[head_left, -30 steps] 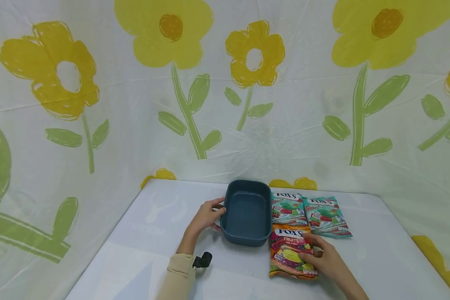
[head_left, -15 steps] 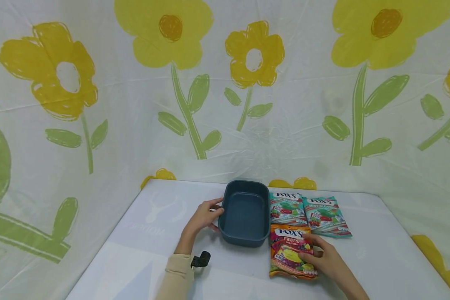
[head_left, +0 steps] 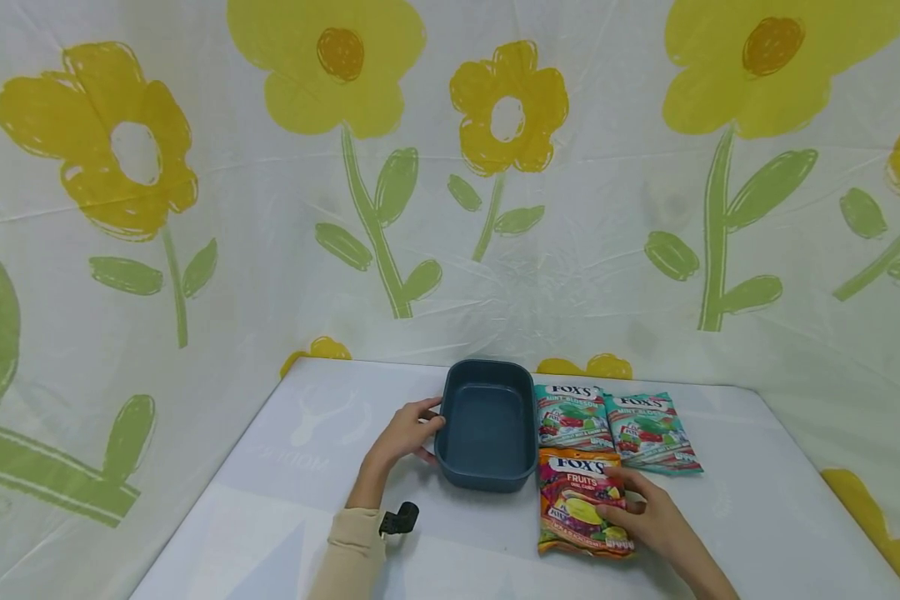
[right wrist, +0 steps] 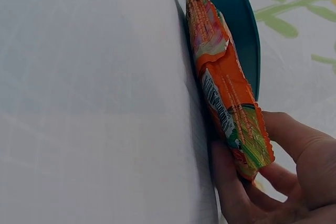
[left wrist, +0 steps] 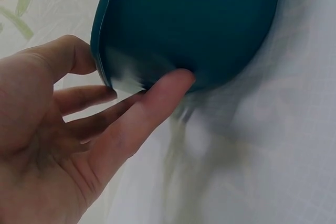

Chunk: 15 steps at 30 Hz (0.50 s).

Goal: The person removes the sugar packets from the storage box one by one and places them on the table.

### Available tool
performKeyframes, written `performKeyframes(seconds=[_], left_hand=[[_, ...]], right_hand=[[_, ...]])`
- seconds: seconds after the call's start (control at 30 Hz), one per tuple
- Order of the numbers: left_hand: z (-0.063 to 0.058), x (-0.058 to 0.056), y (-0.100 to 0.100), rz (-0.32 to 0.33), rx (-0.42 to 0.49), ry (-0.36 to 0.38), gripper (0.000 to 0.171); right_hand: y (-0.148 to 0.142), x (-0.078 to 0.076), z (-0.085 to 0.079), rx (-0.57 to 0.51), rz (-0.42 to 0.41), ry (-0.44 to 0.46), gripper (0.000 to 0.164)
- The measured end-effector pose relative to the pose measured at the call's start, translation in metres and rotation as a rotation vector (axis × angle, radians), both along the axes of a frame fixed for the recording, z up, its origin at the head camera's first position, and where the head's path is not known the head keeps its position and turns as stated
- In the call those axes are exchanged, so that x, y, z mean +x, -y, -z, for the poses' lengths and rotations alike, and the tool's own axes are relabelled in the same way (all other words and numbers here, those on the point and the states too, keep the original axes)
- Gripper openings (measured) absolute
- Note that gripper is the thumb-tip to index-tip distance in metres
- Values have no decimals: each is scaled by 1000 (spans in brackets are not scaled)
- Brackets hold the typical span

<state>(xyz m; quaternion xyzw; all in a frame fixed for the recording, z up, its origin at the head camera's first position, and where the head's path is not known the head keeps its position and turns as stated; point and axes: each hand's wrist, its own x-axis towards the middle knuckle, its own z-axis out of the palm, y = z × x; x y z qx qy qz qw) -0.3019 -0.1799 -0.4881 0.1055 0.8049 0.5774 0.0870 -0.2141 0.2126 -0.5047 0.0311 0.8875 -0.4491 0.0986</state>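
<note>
In the head view a dark blue rectangular plastic bin (head_left: 486, 425) stands upright on the table with nothing inside. My left hand (head_left: 402, 432) grips its left wall, the thumb at the rim and the fingers low on the outer side, as the left wrist view shows on the teal-looking wall (left wrist: 199, 24). An orange Fox's Fruits candy bag (head_left: 570, 500) lies flat just in front of the bin's right corner. My right hand (head_left: 648, 512) holds that bag by its right edge, thumb on top and fingers reaching under the side in the right wrist view.
Two mint-green Fox's candy bags, a left one (head_left: 572, 417) and a right one (head_left: 652, 433), lie side by side right of the bin. Behind the white table (head_left: 270, 517) hangs a flower-printed curtain (head_left: 600, 208). A black camera (head_left: 400, 518) sits at the left wrist.
The bin has slid slightly left together with my left hand, showing more of the nearer mint-green bag's left edge. My right hand and the orange candy bag have stayed put.
</note>
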Motion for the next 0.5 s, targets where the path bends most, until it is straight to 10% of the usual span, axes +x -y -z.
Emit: performKeyframes(seconds=[0.5], left_hand=[[-7,3,0,-91,-131,-83,55]], right_hand=[[-4,0,-12,217,-70,-90,81]])
